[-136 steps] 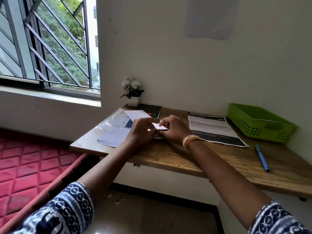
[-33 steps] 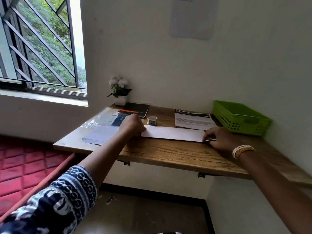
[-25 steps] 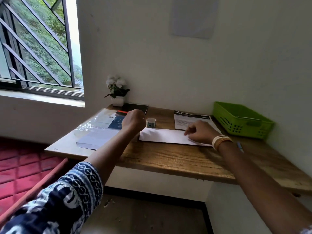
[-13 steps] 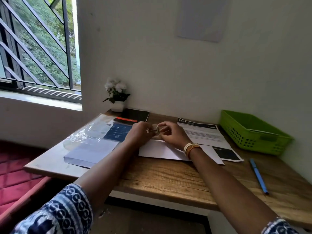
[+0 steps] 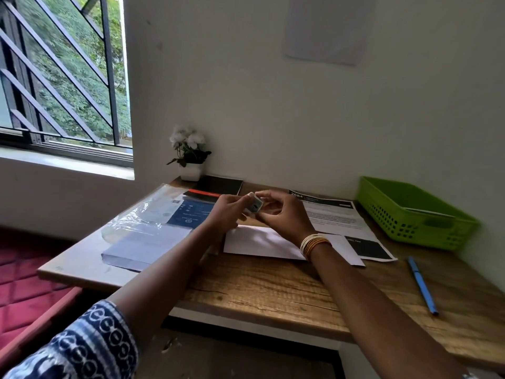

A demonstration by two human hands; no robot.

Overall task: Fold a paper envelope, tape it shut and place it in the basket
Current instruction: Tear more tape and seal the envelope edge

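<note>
**Tape roll comes up over folded envelope**

Both hands, left (image 5: 228, 212) and right (image 5: 281, 214), now pinch the tape roll (image 5: 255, 206), lifted off the desk (image 5: 273, 291). The envelope (image 5: 262, 242) lies flat beneath them; sealing comes next. Basket (image 5: 415, 214) waits at right.

The long white folded paper envelope (image 5: 262, 243) lies partly hidden under her wrists; print on the small tape roll (image 5: 255, 207) is unreadable.

Two hands, left (image 5: 229, 212) and right (image 5: 284, 217), share one tape roll (image 5: 255, 207). One folded envelope (image 5: 259, 242), one green basket (image 5: 415, 214), one blue pen (image 5: 422, 285), one flowerpot (image 5: 190, 170), one printed sheet (image 5: 338, 217), perhaps one dark notebook (image 5: 218, 186).
</note>
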